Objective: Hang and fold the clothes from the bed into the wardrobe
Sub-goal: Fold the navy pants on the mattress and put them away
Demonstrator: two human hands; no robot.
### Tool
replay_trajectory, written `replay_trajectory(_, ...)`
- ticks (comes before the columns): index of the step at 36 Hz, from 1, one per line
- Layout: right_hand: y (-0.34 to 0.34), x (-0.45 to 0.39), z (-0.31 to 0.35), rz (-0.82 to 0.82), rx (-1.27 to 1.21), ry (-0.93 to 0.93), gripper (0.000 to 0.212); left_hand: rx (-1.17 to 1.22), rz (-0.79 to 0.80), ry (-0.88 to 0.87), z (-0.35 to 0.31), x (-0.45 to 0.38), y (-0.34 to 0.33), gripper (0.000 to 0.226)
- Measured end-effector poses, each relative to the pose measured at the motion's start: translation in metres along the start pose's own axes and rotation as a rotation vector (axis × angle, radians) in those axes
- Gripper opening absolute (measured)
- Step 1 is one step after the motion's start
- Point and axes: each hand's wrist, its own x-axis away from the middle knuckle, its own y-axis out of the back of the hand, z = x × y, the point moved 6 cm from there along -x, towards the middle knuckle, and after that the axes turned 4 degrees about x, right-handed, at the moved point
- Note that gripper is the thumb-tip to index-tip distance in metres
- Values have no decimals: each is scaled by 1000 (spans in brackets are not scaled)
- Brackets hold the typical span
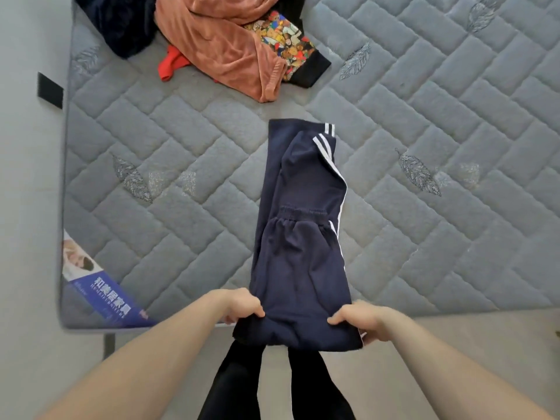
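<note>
Head view, mattress: a grey quilted mattress with a brick-like stitched pattern and embroidered feather motifs; its near left corner bears a blue printed label with white characters.
Head view, track pants: navy track pants of smooth, thin fabric, folded lengthwise into a long narrow strip, with white side stripes along the right edge and a gathered elastic waistband lying across the middle. They lie flat on the mattress, the near end overhanging the bed's front edge.
Head view, clothes pile: at the far left of the mattress, well apart from the pants, a heap holds a salmon velvety garment in soft ribbed folds, a dark navy plush garment, a red item poking out from under it, and a black garment with a multicoloured cartoon print.
Head view, left hand: the left hand has its fingers curled round the near left corner of the pants, thumb on top, forearm bare and reaching forward.
Head view, right hand: the right hand grasps the near right corner beside the white stripe, thumb lying over the cloth, fingers tucked beneath.
Head view, legs: black-trousered legs stand below the pants on a pale floor.
</note>
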Motion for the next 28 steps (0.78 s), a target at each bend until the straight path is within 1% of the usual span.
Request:
replay_trajectory(2, -13, 14, -17, 107, 112, -37, 38, -77, 108, 48, 15, 18, -21, 38)
replay_trajectory(3, -18, 21, -22, 145, 129, -44, 37, -91, 141, 60, 20, 25, -28, 39)
replay_trajectory(6, -26, 38, -28, 183, 131, -21, 33, -81, 168, 35, 25, 45, -37, 40)
replay_trajectory(8, -22, 47, -22, 137, 126, 13, 32, -49, 127, -15, 22, 53, -31, 38)
replay_trajectory(9, -17, 52, -17, 97, 103, 40, 33, -7, 81, -48, 20, 56, -24, 43)
replay_trajectory(11, -2, 61, -2, -7, -21, 111, 39, 107, -47, -137, 12, 64, -4, 55)
replay_trajectory(12, 7, 67, 8, -65, -97, 154, 47, 163, -116, -197, 6, 69, 9, 57)
replay_trajectory(13, 18, 73, 18, -120, -163, 198, 51, 206, -181, -257, -1, 73, 21, 51)
replay_trajectory(14, 28, 79, 29, -165, -205, 242, 46, 237, -238, -310, -9, 77, 34, 39)
replay_trajectory(16, 48, 90, 53, -216, -249, 316, 24, 348, -285, -375, -26, 83, 59, 10)
replay_trajectory(17, 56, 95, 64, -222, -276, 341, 19, 444, -260, -394, -34, 87, 68, 6)
replay_trajectory(20, 81, 103, 98, -223, -410, 380, 31, 752, -207, -370, -56, 97, 99, 25)
replay_trajectory(22, 99, 103, 121, -246, -508, 422, 36, 879, -181, -356, -69, 97, 118, 38)
replay_trajectory(24, 113, 101, 143, -270, -577, 470, 38, 978, -162, -369, -81, 92, 135, 46)
replay_trajectory(26, 123, 99, 164, -288, -635, 517, 33, 1008, -203, -395, -93, 81, 152, 50)
replay_trajectory(27, 128, 97, 172, -305, -658, 537, 31, 982, -255, -409, -98, 75, 159, 49)
replay_trajectory(28, 132, 92, 179, -334, -660, 550, 35, 938, -319, -416, -101, 68, 164, 47)
